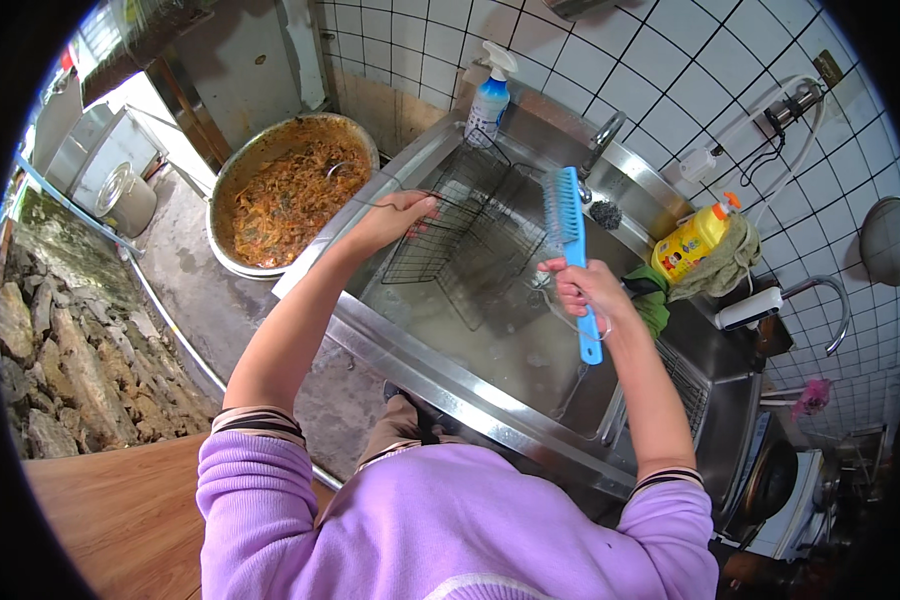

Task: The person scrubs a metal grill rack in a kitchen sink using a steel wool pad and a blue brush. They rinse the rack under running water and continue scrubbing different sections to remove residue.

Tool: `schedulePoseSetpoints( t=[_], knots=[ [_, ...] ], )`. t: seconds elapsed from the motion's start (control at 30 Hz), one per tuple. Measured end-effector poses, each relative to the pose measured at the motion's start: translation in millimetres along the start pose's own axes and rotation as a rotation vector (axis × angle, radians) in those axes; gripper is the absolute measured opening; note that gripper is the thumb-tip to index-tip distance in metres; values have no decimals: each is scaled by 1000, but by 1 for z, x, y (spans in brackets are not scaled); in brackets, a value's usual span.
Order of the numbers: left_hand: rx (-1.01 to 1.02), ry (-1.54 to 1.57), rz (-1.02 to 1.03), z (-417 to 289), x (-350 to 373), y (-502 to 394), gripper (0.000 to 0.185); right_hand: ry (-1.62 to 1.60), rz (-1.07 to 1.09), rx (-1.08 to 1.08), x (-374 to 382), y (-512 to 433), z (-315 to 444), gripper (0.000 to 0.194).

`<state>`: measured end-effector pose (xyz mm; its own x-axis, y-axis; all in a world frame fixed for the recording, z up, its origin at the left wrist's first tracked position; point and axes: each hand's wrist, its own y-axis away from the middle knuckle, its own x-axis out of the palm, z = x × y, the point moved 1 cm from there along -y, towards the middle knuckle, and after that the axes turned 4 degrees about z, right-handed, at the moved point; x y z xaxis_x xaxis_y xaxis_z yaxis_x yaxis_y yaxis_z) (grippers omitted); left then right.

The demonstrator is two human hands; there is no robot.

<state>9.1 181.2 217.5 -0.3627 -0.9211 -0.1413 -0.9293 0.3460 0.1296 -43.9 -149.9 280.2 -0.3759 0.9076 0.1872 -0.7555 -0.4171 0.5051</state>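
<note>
My left hand (401, 219) grips the near left side of a dark wire basket (450, 225), which is tilted in a stainless steel sink (435, 367) holding cloudy water. A thin wire handle loops out past this hand to the left. In my right hand (589, 292) is a blue plastic brush (568, 210), held by its handle over the sink with its bristles facing left. The brush is apart from the basket. A small pale object (541, 279) lies just left of my right fingers, too small to name.
A large metal basin (217, 225) of reddish food stands left of the sink. Behind are a spray bottle (489, 105), a faucet (604, 142) and a dark scouring pad (606, 214). A yellow detergent bottle (686, 244) and a draped cloth (720, 262) are at the right.
</note>
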Motion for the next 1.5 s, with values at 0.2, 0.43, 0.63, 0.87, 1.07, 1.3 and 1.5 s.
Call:
schedulePoseSetpoints(
  t=[0.2, 0.43, 0.63, 0.87, 1.07, 1.3, 1.5],
  knots=[
    [26, 319, -51, 9, -38, 38, 46, 656, 60, -46, -57, 15, 28, 28],
    [12, 720, -73, 24, -42, 75, 48, 1376, -293, -314, -115, -13, 41, 25],
    [-8, 836, -299, 46, -30, 99, 49, 1619, -554, -728, -85, -54, 33, 30],
    [115, 936, -601, 48, -46, 134, 40, 1176, -486, -424, -10, -116, -2, 49],
    [83, 916, -638, 57, -48, 173, 48, 751, -169, -406, 84, -138, -46, 59],
    [149, 998, -1003, 77, -47, 199, 50, 760, -39, -648, 151, -130, -37, 45],
    [189, 713, -1052, 79, -23, 185, 55, 1078, 16, -738, 227, -114, -70, 42]
  ],
)
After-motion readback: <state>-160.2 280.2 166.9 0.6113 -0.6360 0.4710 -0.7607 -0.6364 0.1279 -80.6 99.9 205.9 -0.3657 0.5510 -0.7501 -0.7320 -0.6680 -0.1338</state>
